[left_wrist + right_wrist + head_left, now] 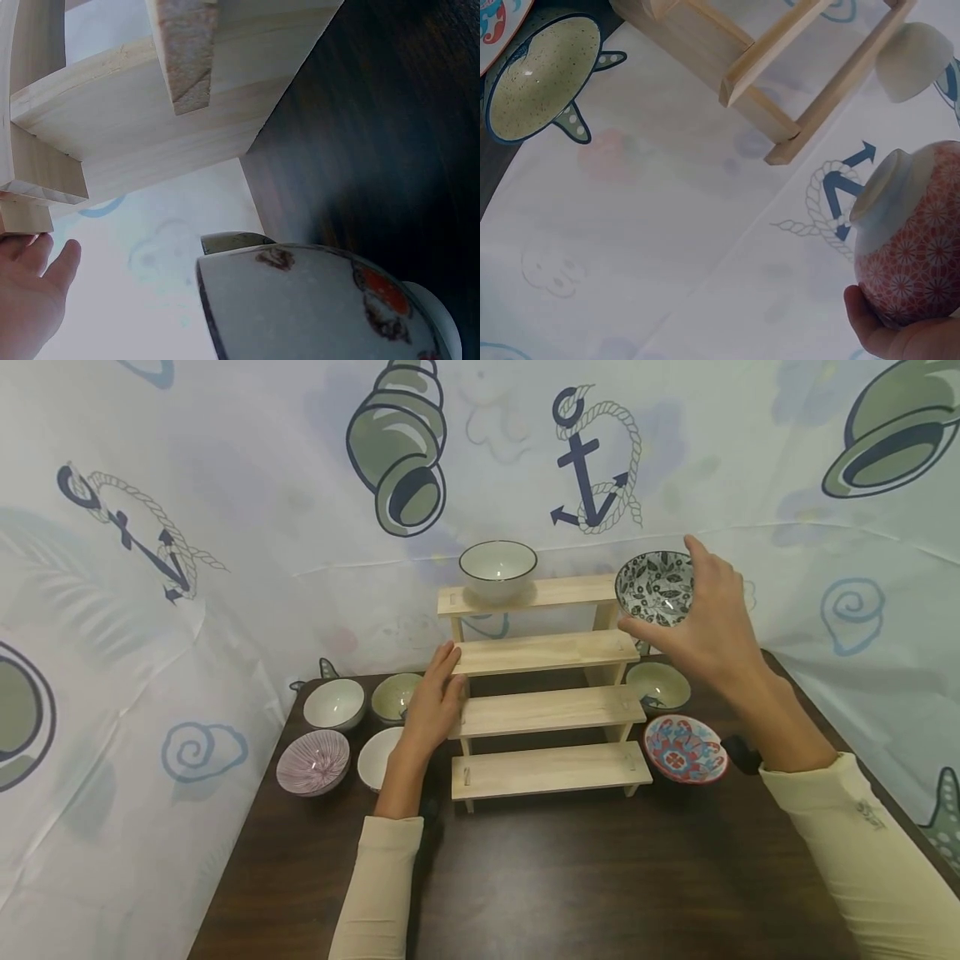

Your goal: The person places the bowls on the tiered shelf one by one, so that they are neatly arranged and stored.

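My right hand [716,631] grips a bowl [651,585] by its rim, thumb at the near side and fingers at the far side. Black leaf print covers the bowl's inside; in the right wrist view its outside [922,240] is red with white flowers. It is raised at the right end of a wooden stepped rack's top tier [570,593]. My left hand [431,706] rests against the rack's left side, fingers extended at the end of the second tier from the top [547,652]. A white bowl [498,568] with a dark rim sits on the top tier's left part.
Left of the rack stand several bowls, among them a purple-streaked one [313,762], a white one [334,703] and a greenish one [393,696]. To its right are a speckled green bowl [658,685] and a red-and-blue one [684,748]. A patterned cloth [300,510] hangs behind.
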Demonstrator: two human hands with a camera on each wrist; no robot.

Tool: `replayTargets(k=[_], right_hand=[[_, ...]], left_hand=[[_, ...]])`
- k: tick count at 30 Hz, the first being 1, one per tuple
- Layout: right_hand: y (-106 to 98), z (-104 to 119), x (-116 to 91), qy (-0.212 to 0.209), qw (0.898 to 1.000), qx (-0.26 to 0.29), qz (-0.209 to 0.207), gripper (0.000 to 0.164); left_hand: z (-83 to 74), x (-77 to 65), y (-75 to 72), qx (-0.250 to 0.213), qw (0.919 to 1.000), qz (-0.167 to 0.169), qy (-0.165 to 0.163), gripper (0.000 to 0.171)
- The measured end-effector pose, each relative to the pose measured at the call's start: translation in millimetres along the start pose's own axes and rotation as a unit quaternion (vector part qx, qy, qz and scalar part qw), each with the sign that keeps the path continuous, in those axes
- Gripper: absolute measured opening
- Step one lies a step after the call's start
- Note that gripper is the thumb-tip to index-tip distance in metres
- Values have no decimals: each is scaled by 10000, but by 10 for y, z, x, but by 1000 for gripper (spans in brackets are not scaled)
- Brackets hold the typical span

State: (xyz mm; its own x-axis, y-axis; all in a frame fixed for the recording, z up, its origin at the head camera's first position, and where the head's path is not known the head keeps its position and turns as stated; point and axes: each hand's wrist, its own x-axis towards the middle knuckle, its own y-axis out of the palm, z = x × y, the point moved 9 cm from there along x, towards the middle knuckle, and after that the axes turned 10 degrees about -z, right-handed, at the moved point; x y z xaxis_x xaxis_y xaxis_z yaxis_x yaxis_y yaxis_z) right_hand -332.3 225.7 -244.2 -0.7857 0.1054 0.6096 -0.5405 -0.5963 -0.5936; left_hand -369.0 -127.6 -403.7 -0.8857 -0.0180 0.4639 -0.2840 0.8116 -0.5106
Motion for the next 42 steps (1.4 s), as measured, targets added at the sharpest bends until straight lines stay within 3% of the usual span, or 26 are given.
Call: replayTargets(k=[22,42], right_hand=[[125,-148,198,207,9998,40,63,120],[265,-145,334,352,9990,49,266,120]], left_hand=[[-26,14,27,50,10000,26,19,53],[27,10,24,68,10000,41,12,53]])
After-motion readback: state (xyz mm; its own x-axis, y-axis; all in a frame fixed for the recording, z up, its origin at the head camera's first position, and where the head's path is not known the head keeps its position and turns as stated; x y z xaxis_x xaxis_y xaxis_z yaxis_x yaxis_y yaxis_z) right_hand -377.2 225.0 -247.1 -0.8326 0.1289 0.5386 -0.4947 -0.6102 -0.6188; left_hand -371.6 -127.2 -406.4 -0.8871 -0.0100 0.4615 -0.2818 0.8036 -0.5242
